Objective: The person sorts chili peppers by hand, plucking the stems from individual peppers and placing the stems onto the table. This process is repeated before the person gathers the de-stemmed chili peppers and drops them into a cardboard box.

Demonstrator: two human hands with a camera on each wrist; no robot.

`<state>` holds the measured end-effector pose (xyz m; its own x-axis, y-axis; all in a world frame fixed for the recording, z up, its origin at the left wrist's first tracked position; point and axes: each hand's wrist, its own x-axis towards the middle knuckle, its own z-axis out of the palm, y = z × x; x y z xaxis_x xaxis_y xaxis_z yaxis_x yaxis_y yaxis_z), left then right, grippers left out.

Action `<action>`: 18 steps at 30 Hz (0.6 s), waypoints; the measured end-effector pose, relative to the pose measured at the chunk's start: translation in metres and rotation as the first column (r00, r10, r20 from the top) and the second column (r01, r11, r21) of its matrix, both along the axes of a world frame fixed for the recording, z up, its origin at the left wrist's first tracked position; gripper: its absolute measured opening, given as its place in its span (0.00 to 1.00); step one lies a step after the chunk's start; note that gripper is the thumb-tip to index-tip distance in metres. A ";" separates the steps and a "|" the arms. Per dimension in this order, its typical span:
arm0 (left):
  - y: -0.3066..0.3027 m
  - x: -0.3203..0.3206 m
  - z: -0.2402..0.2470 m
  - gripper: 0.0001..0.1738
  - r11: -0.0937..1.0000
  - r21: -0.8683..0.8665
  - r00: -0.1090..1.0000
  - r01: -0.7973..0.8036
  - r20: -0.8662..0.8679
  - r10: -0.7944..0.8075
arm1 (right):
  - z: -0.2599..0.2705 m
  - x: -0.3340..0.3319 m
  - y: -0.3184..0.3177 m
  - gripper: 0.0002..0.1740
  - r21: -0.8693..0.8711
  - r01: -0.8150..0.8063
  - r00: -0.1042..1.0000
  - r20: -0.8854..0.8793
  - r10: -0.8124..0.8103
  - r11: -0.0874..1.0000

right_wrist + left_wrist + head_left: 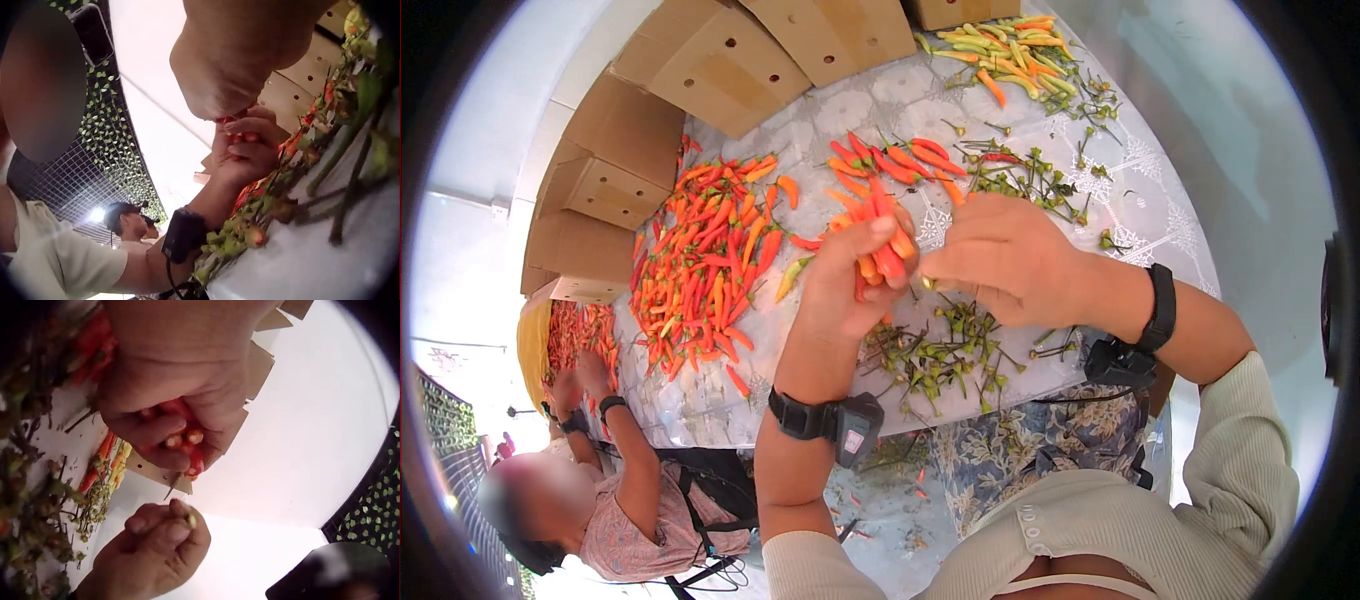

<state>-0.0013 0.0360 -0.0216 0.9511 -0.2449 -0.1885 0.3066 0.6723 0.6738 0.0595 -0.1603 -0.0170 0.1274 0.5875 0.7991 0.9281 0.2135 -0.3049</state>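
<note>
My left hand [840, 275] grips a bunch of red and orange chili peppers [888, 262], their tips pointing away from me. In the left wrist view, several of these peppers show bare, stemless ends between the fingers, and one thin stem [175, 485] sticks out below them. Close to the bunch, my right hand [1020, 260] pinches a small green pepper stem [192, 520] between thumb and finger. A few loose red and orange chilies [900, 160] lie just beyond the left hand. Picked-off green stems [940, 360] are heaped on the table beneath both hands.
A large pile of red chilies [710, 260] covers the left of the patterned tablecloth [800, 130]. Yellow-green chilies [1010, 55] lie at the far end, with more stems [1040, 185] nearer. Cardboard boxes [730, 70] line the back. Another person [630, 500] works at left.
</note>
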 end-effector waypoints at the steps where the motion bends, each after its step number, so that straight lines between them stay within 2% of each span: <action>1: 0.002 0.002 -0.001 0.12 0.999 -0.047 1.000 -0.009 -0.022 0.008 | 0.001 -0.003 0.000 0.10 -0.014 -0.012 1.000 -0.015 0.011 1.000; 4: 0.008 0.003 -0.002 0.11 0.989 -0.044 0.989 -0.138 0.042 0.140 | 0.001 -0.019 0.000 0.10 -0.081 -0.088 0.995 -0.053 0.084 0.993; 7: 0.009 0.002 0.003 0.12 0.995 -0.066 0.976 -0.073 0.202 0.085 | 0.001 -0.027 -0.004 0.08 -0.226 -0.207 0.978 -0.073 0.196 0.952; 9: 0.004 0.002 0.004 0.11 0.981 -0.156 0.975 -0.119 0.166 0.145 | 0.002 -0.031 -0.006 0.04 -0.355 -0.272 0.962 -0.084 0.260 0.894; 12: 0.006 0.001 0.000 0.12 0.964 -0.240 0.978 -0.113 0.145 0.150 | -0.007 -0.030 0.001 0.06 -0.207 -0.191 0.975 -0.153 0.161 0.960; 14: 0.008 0.002 -0.001 0.12 0.956 -0.277 0.981 -0.101 0.134 0.143 | -0.010 -0.017 0.001 0.05 -0.191 0.014 0.993 -0.116 -0.036 0.982; 15: 0.008 0.001 -0.002 0.13 0.950 -0.294 0.981 -0.107 0.123 0.148 | -0.012 -0.009 0.000 0.05 -0.182 0.117 0.986 -0.099 -0.137 0.976; 18: 0.008 0.002 -0.001 0.16 0.935 -0.335 0.987 -0.113 0.073 0.145 | -0.009 0.017 -0.006 0.06 -0.314 0.372 0.885 -0.164 -0.436 0.874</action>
